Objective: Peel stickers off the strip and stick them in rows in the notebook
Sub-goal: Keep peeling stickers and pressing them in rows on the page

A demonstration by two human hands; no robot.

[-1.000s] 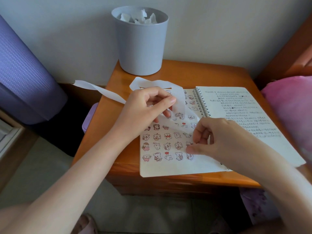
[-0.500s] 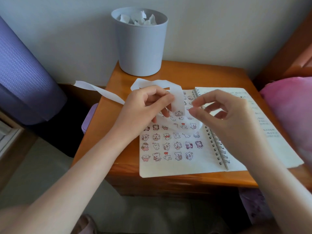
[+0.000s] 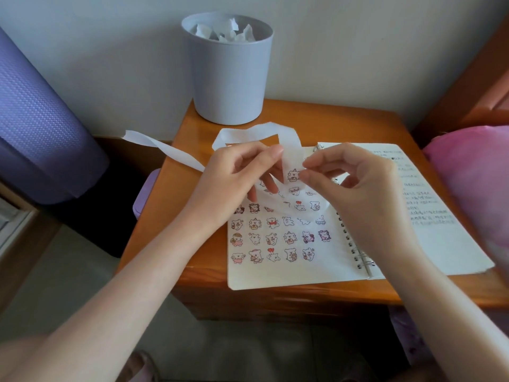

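Right hand (image 3: 355, 186): thumb and forefinger tips (image 3: 304, 175) drawn narrowly together, pinching at the right edge of a bear sticker (image 3: 292, 175); whether the sticker has lifted from its backing cannot be told. The other fingers are loosely curled behind, the palm is turned leftward, and the bare forearm runs down to the lower right. Left hand (image 3: 237, 177): thumb and forefinger pinch the white strip (image 3: 256, 135) just left of that sticker, the lower fingers are curled beneath it, and the forearm runs down to the lower left. The two hands are raised, fingertips near one another with the strip between them. The strip loops up and back over the left fingers, and one end trails away to their left; another length curves under the fingers towards the page, carrying more stickers. Notebook (image 3: 275, 277): spiral-bound, lying open directly beneath both hands. Its left page holds rows of stuck stickers (image 3: 275, 238) below the fingertips, and its right page, handwritten, lies under the right wrist. Wooden table (image 3: 198, 271): bears the notebook. Grey bin (image 3: 228, 78): stands on the table beyond the fingers and holds crumpled white paper. Purple roll (image 3: 41, 119): well left of the left hand. Pink fabric (image 3: 473, 183): right of the right hand.
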